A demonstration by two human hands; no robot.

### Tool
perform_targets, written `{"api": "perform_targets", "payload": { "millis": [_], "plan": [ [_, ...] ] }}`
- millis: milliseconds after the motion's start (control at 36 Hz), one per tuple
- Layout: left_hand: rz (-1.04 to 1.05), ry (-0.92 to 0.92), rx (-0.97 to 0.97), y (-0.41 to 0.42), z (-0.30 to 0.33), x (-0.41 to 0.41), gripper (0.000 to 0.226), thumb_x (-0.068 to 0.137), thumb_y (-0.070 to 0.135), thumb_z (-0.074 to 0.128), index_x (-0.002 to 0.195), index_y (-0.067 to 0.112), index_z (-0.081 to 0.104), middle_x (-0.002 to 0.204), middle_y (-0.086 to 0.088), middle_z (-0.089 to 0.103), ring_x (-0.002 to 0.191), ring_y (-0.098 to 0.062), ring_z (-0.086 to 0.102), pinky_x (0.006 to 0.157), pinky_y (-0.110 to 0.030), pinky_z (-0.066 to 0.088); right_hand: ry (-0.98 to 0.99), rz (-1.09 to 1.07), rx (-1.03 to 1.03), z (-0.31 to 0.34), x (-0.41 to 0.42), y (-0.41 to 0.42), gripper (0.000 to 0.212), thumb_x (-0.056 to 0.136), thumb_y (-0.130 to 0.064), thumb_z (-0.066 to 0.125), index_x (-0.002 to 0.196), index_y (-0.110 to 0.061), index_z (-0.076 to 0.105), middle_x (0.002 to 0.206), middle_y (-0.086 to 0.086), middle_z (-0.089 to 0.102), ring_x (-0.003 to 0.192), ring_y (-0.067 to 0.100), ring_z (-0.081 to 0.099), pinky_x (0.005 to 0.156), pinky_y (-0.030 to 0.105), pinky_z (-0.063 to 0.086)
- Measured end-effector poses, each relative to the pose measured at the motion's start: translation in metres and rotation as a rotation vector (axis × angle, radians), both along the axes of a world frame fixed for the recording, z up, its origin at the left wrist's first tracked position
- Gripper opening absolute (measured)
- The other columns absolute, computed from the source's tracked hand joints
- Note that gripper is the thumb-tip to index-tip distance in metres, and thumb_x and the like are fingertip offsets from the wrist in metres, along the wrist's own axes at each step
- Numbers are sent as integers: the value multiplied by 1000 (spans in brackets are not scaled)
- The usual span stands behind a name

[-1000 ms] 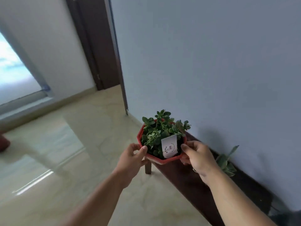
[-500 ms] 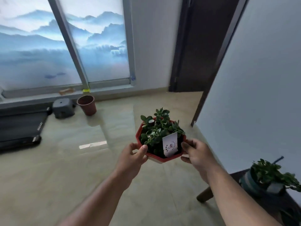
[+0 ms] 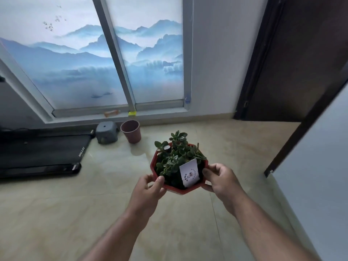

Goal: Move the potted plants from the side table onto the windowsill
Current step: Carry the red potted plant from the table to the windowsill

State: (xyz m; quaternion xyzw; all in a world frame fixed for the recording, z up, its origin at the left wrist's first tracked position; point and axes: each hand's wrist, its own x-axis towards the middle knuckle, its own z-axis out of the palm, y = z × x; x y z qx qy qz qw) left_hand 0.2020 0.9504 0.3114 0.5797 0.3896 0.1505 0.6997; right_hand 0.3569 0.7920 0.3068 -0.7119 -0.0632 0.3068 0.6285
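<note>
Red plastic formed the octagonal pot (image 3: 178, 189), which sat in mid-air above the floor (image 3: 75, 213), gripped from both sides. The left hand (image 3: 148, 191) was clamped on the pot's near-left rim, thumb pressed on top of the edge and fingers curled underneath. The right hand (image 3: 222, 179) was clamped on the right rim in the same way, thumb over the edge beside a white label card (image 3: 189, 172) that stood tilted in the soil. A leafy green plant (image 3: 177, 153) filled the pot and rose above its rim.

Ahead, beyond the pot, a low windowsill (image 3: 160, 114) ran beneath a window (image 3: 90, 59) covered with a blue mountain scene. A small orange object (image 3: 112, 113) and a yellow piece (image 3: 132, 113) lay on the sill, near the upright frame bar. On the floor just below the sill stood an empty reddish-brown pot (image 3: 131, 131), and just beside it to the left a grey boxy item (image 3: 106, 132). A black flat machine (image 3: 43, 151) lay on the floor at the left. A dark door (image 3: 293, 63) stood at the right.
</note>
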Motion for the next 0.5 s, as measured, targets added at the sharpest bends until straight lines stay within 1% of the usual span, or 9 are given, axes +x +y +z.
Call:
{"api": "perform_targets", "payload": {
  "millis": [111, 278, 306, 389, 417, 500],
  "plan": [
    [40, -5, -36, 40, 4, 31, 21, 98, 18, 60, 109, 0, 56, 108, -17, 72, 95, -17, 74, 103, -45, 52, 19, 37, 11, 4, 35, 45, 10, 99, -14, 63, 102, -5, 65, 104, 14, 72, 95, 20, 72, 71, 30, 61],
    [86, -29, -54, 119, -5, 80, 21, 98, 15, 59, 110, -2, 56, 106, -19, 72, 93, -17, 74, 103, -44, 53, 30, 67, 19, -4, 91, 130, 9, 98, -11, 64, 103, -4, 66, 103, 14, 74, 97, 21, 73, 73, 31, 61],
    [90, -31, -65, 133, -6, 89, 20, 99, 14, 59, 110, -2, 56, 105, -18, 73, 91, -16, 74, 103, -45, 52, 32, 72, 17, -4, 99, 145, 9, 98, -11, 64, 103, -3, 65, 103, 14, 74, 96, 21, 73, 74, 31, 61],
    [119, -43, -87, 186, -15, 118, 20, 98, 14, 60, 111, -1, 56, 92, -5, 74, 80, -8, 75, 104, -45, 51, 28, 80, 20, -9, 128, 201, 9, 98, -9, 65, 103, -2, 65, 101, 13, 73, 92, 19, 72, 77, 34, 62],
    [118, -51, -95, 202, -17, 126, 21, 98, 14, 60, 111, -2, 56, 91, -3, 73, 79, -6, 74, 104, -44, 51, 32, 81, 14, -10, 137, 218, 9, 97, -9, 65, 103, -2, 65, 100, 13, 73, 92, 18, 72, 78, 35, 61],
    [114, -40, -100, 245, -16, 149, 21, 99, 12, 59, 112, -4, 55, 97, -9, 71, 80, -6, 74, 103, -42, 52, 38, 87, -1, -12, 162, 263, 7, 98, -9, 64, 102, -2, 64, 100, 14, 72, 91, 19, 71, 78, 35, 60]
  ]
}}
